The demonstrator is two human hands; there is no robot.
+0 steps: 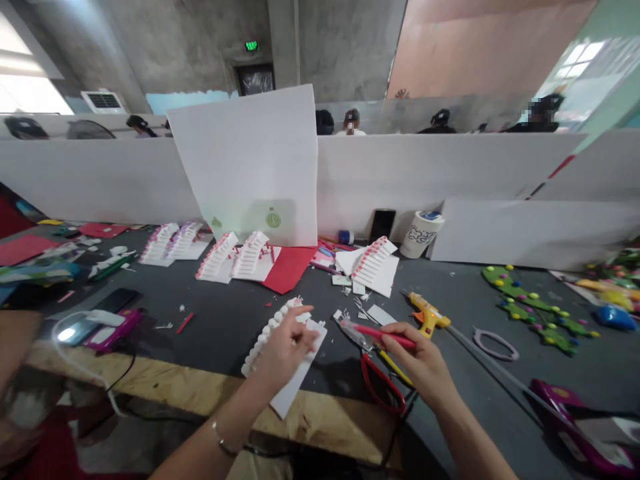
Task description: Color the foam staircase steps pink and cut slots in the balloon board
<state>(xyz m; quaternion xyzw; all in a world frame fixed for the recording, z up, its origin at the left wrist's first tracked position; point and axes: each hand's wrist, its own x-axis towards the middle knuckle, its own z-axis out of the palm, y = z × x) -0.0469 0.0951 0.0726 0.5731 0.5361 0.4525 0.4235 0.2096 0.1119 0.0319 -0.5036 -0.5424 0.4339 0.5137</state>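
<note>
Red tool (373,331) gripped in right hand (423,360), left hand (284,348) loosely open; a swing toward nine o'clock could scuff the white model (259,340).

Landmark: glue gun (427,315). Left of it, white scalloped piece (267,337) part-hidden under left hand (287,347); nearer, red-handled tool (373,332) part-covered by right hand (417,357). Far left, person's arm (17,360) blurred, edge-cut. Beyond, partition (410,167) hides people's bodies.

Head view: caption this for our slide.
Left hand over a white model, right hand holding a red tool.
</note>
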